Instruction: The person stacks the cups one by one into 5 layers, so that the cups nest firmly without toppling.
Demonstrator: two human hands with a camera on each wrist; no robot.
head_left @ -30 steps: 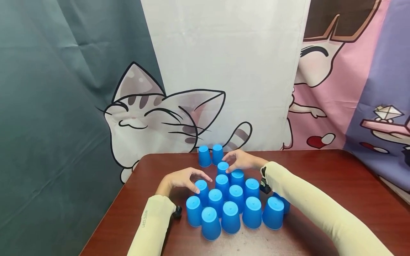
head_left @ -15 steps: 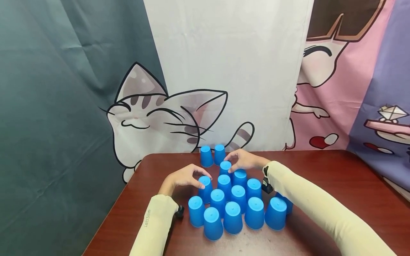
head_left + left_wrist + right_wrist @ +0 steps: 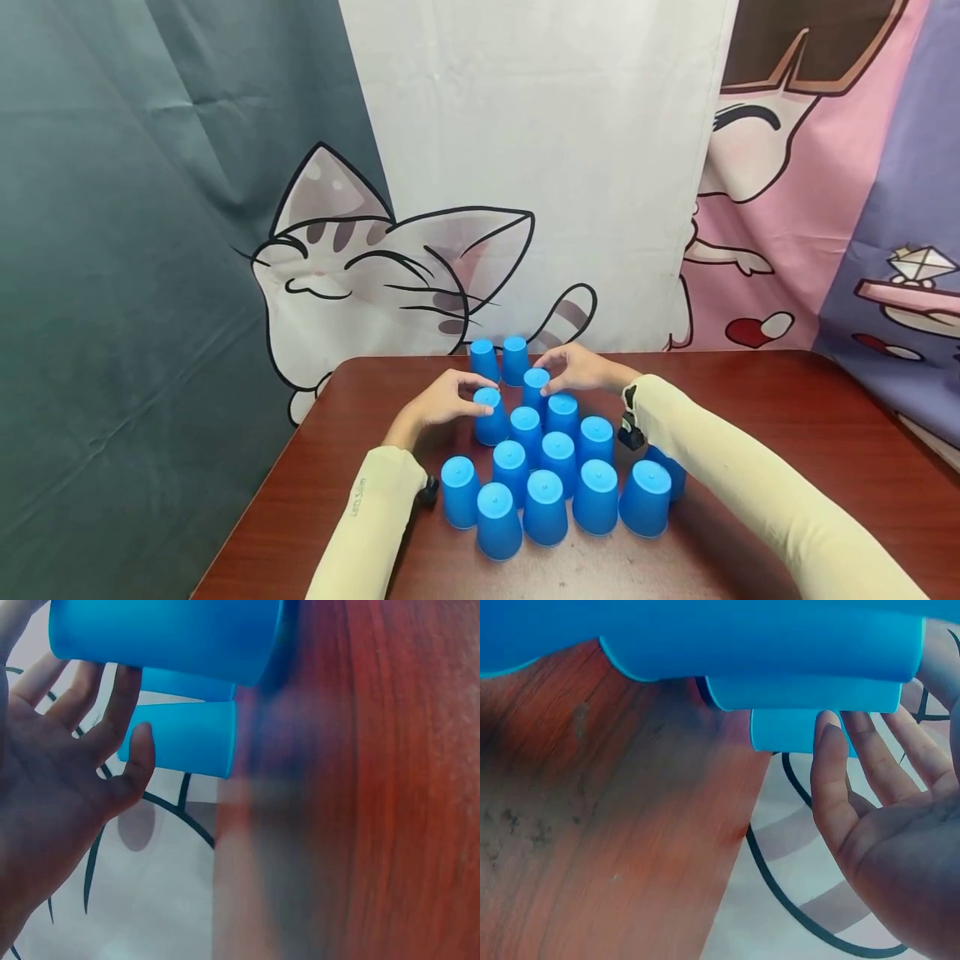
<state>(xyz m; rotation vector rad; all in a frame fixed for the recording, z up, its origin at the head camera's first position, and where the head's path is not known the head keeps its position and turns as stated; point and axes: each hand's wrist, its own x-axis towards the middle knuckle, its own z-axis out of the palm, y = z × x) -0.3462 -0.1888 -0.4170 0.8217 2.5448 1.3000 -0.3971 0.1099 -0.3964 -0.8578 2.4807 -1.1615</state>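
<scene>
My left hand (image 3: 447, 397) grips an upside-down blue plastic cup (image 3: 491, 421) near its base, thumb on the near side; the left wrist view shows this blue cup (image 3: 165, 634) close to the table, fingers along its side. My right hand (image 3: 581, 367) pinches another upturned blue cup (image 3: 534, 392) between thumb and fingers, at the far tip of a group of cups. Its fingers (image 3: 877, 761) reach along that cup in the right wrist view, where nearer cups cover part of it. Two more upturned cups (image 3: 515, 363) stand just behind both hands.
Several upturned blue cups (image 3: 545, 510) stand in tight rows on the brown wooden table (image 3: 750, 442) before the hands. One cup (image 3: 667, 473) is partly hidden behind the front right cup. A cartoon-printed curtain (image 3: 615, 167) hangs behind the table.
My left hand has taken hold of its cup and moved it away from me, towards the back cups. My right hand has shifted its cup slightly back and to the right.
</scene>
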